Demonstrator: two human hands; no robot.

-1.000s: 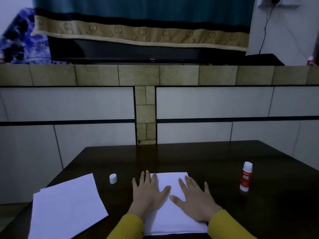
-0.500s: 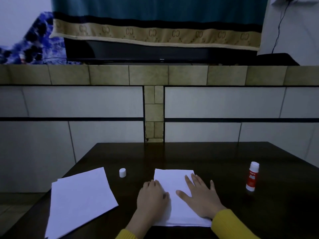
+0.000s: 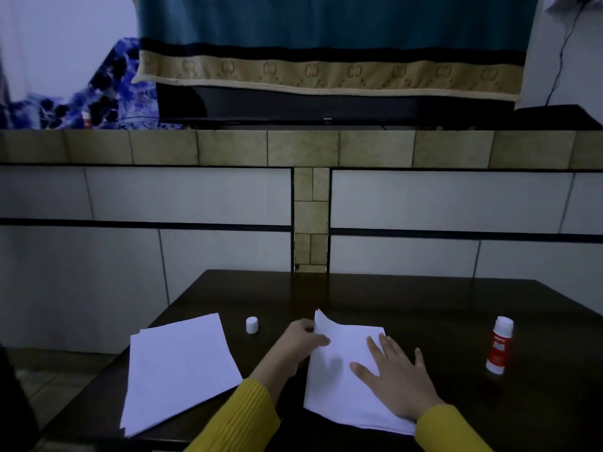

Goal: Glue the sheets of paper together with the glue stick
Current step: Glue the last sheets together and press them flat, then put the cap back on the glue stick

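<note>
A second ago my left hand [image 3: 298,340] lay flat on the sheets [image 3: 342,380] beside my right; now it has slid to their left edge, and its grip pinches the far left corner, lifting it off the bench [image 3: 424,298].

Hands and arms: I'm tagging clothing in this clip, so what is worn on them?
Both forearms are in mustard-yellow knit sleeves with ribbed cuffs ending at the wrists. The left hand and right hand are bare: no gloves, and no rings, watch or bracelets that I can see in the dim light. The left sleeve shows its ribbing clearly; the right sleeve is cut off by the frame edge.
</note>
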